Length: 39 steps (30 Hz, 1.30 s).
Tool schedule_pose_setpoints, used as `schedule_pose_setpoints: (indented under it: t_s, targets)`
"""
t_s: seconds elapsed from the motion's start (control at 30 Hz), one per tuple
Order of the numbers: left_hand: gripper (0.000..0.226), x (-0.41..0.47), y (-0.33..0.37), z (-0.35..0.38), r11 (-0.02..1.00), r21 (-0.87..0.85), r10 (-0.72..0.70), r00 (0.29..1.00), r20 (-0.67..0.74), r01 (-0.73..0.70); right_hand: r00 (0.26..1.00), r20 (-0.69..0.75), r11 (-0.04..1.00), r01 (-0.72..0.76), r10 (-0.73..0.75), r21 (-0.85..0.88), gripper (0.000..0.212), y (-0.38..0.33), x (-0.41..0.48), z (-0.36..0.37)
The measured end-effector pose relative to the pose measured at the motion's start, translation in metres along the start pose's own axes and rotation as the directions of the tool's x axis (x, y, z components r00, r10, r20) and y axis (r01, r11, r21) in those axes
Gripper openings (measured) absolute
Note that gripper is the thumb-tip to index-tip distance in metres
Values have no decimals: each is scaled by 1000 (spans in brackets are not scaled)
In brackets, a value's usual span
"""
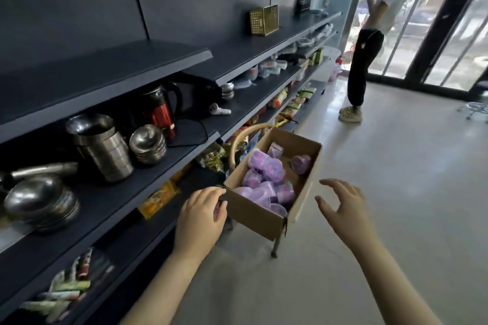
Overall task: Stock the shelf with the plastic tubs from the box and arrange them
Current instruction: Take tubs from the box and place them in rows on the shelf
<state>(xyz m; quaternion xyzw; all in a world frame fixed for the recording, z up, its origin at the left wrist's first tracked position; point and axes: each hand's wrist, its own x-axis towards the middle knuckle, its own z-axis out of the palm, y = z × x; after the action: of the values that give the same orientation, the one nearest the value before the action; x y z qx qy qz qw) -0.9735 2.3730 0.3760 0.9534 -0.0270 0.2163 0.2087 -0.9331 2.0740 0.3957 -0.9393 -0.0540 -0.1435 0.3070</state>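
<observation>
Right hand [340,206]: fingers spread, holding nothing, just beside the box [253,215]. Left hand [203,208]: fingers curled at the near corner; grip cannot be determined. Plastic tubs [266,174] lie loose inside. Hazard: an uneven pull may tip the box off its stand [276,244].

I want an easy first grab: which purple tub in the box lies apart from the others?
The purple tub near the cardboard box's right wall; the rest are heaped together.

Dark shelf [105,192] with steel bowls [148,144], cups [103,148], kettle [161,111]
</observation>
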Motion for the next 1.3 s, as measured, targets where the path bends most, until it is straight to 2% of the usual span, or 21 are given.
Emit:
schedule_pose_setpoints:
  t_s: [0.27, 0.4, 0.5, 0.57, 0.7, 0.83, 0.97, 1.07, 1.2, 1.3]
  targets:
    - [44, 40, 23, 94, 994, -93, -38, 989, 140, 52, 989, 134, 995, -73, 63, 71, 37, 70, 61, 30]
    - [43, 78, 14, 144, 987, -122, -92, 986, 140, 109, 973, 203, 981, -138, 108, 137, 33, 97, 110, 66]
    - [42, 110, 8, 176, 977, -133, -150, 979, 142, 168, 936, 229, 912, -323, 268, 255, 27, 115, 148, 93]
    - [43, 128, 3, 196, 967, -152, -180, 970, 163, 205, 909, 253, 873, -397, 331, 285, 27, 125, 167, 110]
    - [34, 157, -10, 229, 933, -190, -260, 937, 234, 306, 874, 315, 848, -457, 371, 269, 32, 146, 202, 141]
    - [31, 174, -20, 255, 894, -181, -362, 900, 243, 409, 830, 419, 839, -491, 369, 234, 39, 167, 244, 172]
    - [36, 178, -34, 288, 775, -155, -564, 781, 268, 613, 724, 568, 795, -577, 392, 186, 46, 192, 293, 212]
    - [36, 183, -28, 314, 649, -120, -712, 655, 254, 752, 625, 680, 785, -608, 383, 117, 52, 210, 333, 242]
    - [47, 187, -21, 357, 476, -87, -835, 481, 267, 875, 541, 794, 846, -530, 277, 66, 42, 234, 384, 282]
    - [55, 189, -28, 393, 382, -78, -883, 389, 262, 921, 471, 858, 866, -497, 206, 65, 40, 254, 410, 320]
